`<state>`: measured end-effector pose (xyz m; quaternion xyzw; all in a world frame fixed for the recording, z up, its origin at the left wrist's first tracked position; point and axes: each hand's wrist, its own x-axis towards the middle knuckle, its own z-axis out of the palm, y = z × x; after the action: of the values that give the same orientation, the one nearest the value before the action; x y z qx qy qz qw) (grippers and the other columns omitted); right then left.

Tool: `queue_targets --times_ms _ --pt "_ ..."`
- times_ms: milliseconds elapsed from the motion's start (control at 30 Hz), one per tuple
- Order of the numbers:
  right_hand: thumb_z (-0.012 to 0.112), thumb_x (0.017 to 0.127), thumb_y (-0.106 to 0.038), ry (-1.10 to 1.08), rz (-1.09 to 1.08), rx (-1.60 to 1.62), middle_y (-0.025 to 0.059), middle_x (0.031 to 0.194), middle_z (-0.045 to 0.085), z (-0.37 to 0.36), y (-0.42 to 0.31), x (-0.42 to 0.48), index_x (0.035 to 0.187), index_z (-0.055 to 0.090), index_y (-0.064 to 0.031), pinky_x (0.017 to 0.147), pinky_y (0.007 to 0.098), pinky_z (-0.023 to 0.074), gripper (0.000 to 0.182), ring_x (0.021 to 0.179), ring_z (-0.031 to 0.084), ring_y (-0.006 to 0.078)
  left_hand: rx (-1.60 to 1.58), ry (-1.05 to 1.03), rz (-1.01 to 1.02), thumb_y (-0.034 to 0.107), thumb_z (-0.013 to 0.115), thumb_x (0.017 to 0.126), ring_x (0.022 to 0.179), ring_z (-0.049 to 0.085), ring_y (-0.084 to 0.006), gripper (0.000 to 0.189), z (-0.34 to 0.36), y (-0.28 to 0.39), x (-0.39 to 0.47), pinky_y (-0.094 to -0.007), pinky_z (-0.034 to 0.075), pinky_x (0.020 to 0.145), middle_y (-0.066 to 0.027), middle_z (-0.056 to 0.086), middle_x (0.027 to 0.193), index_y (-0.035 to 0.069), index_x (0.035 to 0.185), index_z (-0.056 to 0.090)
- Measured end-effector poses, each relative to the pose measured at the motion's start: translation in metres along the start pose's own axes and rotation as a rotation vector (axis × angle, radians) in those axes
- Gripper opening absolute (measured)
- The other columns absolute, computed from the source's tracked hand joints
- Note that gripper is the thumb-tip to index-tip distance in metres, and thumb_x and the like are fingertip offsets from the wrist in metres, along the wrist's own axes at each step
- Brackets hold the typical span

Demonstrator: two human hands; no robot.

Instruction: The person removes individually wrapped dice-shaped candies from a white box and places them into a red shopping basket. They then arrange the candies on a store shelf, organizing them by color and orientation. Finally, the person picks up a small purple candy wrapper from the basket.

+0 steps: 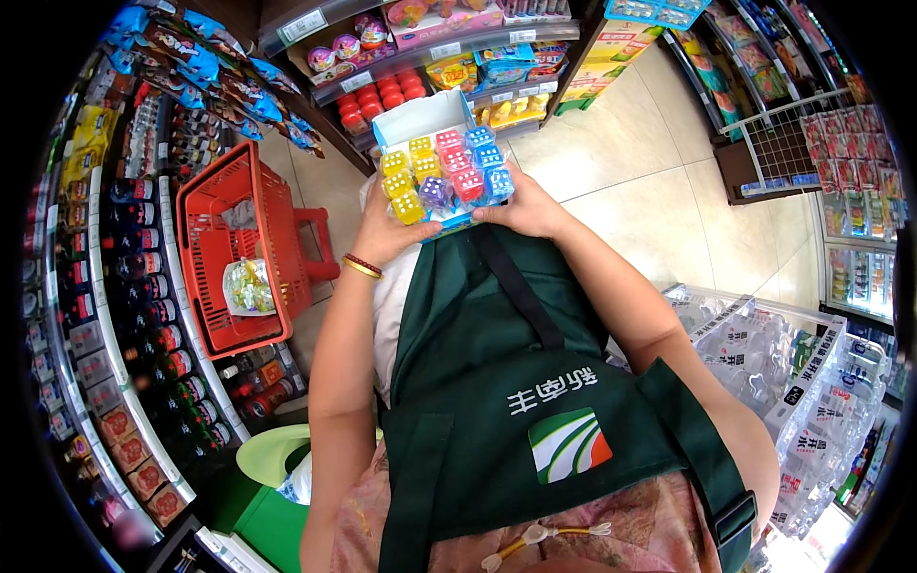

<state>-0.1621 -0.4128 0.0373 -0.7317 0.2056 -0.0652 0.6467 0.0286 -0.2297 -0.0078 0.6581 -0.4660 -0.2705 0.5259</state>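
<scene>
An open blue-and-white cardboard box [423, 118] is held at waist height between both hands, its lid raised on the far side. Rows of wrapped dice-shaped packs fill it: yellow ones [397, 185] at the left, a purple one [435, 191] near the front, red ones [456, 159] in the middle and blue ones [489, 157] at the right. My left hand [390, 222] grips the box's left side, thumb along the near edge. My right hand [526, 204] grips the right side, thumb also on the near edge. The fingers beneath the box are hidden.
Shelves of candy and toys [448, 54] stand ahead. A red shopping basket [283, 286] holding a white tray of small packets is at the left, beside drink shelves [100, 286]. Packs of bottled water [809, 401] are stacked at the right; a wire rack [781, 147] stands beyond.
</scene>
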Motion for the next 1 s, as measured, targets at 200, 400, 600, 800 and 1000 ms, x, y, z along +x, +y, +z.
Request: queue_targets --times_ms 200,400,600,800,1000 --pt "0.089 0.066 -0.018 0.13 -0.144 -0.191 0.017 0.131 0.055 0.009 0.008 0.0 0.144 0.033 -0.0015 0.103 0.0374 0.0417 0.097 0.122 0.054 0.0288 -0.162 0.063 -0.063 0.026 0.095 0.057 0.127 0.049 -0.028 0.105 0.007 0.005 -0.002 -0.0401 0.037 0.109 -0.0135 0.048 0.138 0.002 0.142 0.039" --pt "0.09 0.057 -0.039 0.056 -0.15 -0.698 0.0195 0.144 0.044 -0.002 0.021 -0.017 0.145 0.034 -0.0062 0.111 0.0517 0.0216 0.109 0.136 0.037 0.0384 0.613 -0.104 -0.086 0.048 0.089 0.056 0.132 0.04 -0.0382 0.102 -0.008 0.026 -0.02 -0.0476 0.03 0.11 -0.0202 0.05 0.137 0.004 0.138 0.046" --pt "0.079 0.074 -0.032 0.103 -0.276 -0.852 0.015 0.136 0.051 0.001 0.034 -0.022 0.131 0.052 -0.0071 0.109 0.0522 0.0247 0.068 0.132 0.041 0.0333 0.606 -0.047 -0.036 0.045 0.083 0.067 0.132 0.039 -0.0398 0.077 0.002 0.017 -0.03 -0.0475 0.028 0.11 -0.0241 0.049 0.137 0.006 0.129 0.059" --pt "0.075 0.08 -0.023 0.099 -0.319 -0.749 0.0146 0.13 0.055 0.003 0.005 -0.025 0.126 0.054 -0.0073 0.107 0.0509 0.0252 0.053 0.128 0.046 0.0319 0.349 -0.017 -0.067 0.037 0.081 0.073 0.125 0.047 -0.0425 0.063 -0.01 0.039 -0.03 -0.0488 0.034 0.107 -0.0237 0.055 0.131 0.006 0.124 0.061" --pt "0.074 0.08 -0.017 0.217 -0.525 -0.753 0.0145 0.129 0.056 -0.014 -0.062 0.004 0.127 0.053 -0.0076 0.104 0.048 0.0276 0.052 0.125 0.048 0.0319 0.304 0.11 0.008 0.028 0.082 0.073 0.119 0.053 -0.0396 0.056 -0.042 0.094 0.009 -0.0463 0.039 0.103 -0.0186 0.06 0.123 0.004 0.119 0.062"
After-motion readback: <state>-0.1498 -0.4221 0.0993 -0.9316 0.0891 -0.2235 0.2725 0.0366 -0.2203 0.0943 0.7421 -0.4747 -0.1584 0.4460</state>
